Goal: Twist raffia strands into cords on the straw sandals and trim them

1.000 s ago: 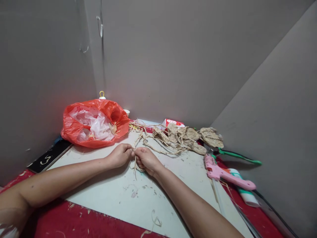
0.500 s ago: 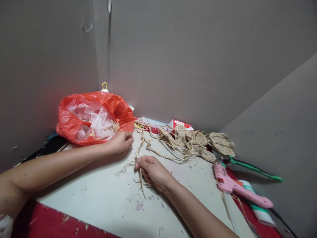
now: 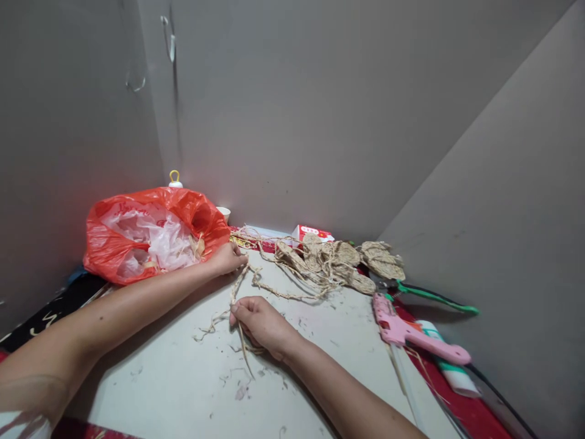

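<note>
Right of the red bag [image 3: 101,247], on the pale surface [image 3: 159,381], a braided cord [image 3: 234,291] is pinched near its loose ends by the person's right hand [image 3: 262,323]. The left hand [image 3: 226,259], at the bag's right edge, has fingers curled narrow by the cord's upper stretch; whether they grip cannot be told. Woven pieces [image 3: 346,253] and a pink glue gun [image 3: 425,341] lie farther right.

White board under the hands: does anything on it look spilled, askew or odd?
Slightly untidy: small dark flecks and a pinkish smudge mar the white board, and loose strands splay beside the right hand. What made the smudge can't be told.
</note>
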### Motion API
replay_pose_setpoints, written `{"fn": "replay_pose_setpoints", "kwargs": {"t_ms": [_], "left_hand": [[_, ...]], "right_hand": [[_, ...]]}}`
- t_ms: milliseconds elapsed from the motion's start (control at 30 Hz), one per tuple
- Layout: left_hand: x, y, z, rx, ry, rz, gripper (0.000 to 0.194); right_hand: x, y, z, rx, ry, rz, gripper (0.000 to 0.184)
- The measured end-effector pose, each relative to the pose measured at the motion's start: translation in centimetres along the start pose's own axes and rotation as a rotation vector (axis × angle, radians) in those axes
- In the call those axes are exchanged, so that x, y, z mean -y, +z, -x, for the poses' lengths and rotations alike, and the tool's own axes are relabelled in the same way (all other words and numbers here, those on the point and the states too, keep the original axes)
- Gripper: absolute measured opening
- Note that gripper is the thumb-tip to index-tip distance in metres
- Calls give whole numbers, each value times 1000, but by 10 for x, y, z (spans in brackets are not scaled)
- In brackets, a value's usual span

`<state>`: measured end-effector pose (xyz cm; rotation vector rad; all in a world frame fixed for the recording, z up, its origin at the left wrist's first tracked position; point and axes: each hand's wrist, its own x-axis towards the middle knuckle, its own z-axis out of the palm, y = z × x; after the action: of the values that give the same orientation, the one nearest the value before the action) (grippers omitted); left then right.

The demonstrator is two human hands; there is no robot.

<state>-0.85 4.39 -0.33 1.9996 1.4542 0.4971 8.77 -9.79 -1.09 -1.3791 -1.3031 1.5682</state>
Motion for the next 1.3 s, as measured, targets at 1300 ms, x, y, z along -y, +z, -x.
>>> {"fn": "replay_pose_setpoints", "kwargs": {"t_ms": [1300], "left_hand": [[-21, 18, -40, -210, 103, -253, 19]], "right_hand": [[1, -34, -18, -194, -47, 109, 25]]}}
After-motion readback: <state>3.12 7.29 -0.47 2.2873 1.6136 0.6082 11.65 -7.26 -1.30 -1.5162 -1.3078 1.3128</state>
